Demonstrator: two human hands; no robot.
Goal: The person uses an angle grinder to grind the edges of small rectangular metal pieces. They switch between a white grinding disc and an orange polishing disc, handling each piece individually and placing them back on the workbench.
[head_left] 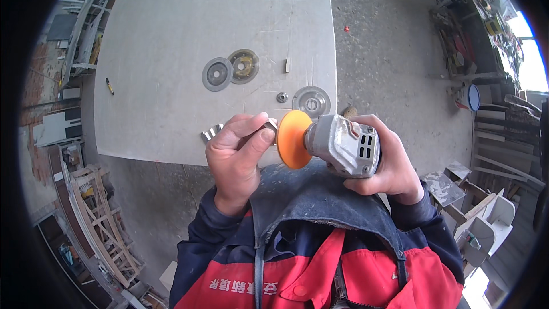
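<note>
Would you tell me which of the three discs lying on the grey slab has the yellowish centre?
It is the middle disc, farthest from the person. The grey disc overlapping its left edge and the silvery disc near the slab's right edge show no yellow.

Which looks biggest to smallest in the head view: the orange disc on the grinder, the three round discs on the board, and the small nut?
1. Orange disc, though it is nearest the camera.
2. Three flat discs: too alike to rank.
3. Small nut.

A large pale grey slab (171, 40) carries three round discs: grey (217, 74), yellowish (244, 66) and silver (311, 101). A small nut (282, 97), a short block (287, 64), a pencil (109, 86) and a metal piece (211, 133) also lie on it.
</note>
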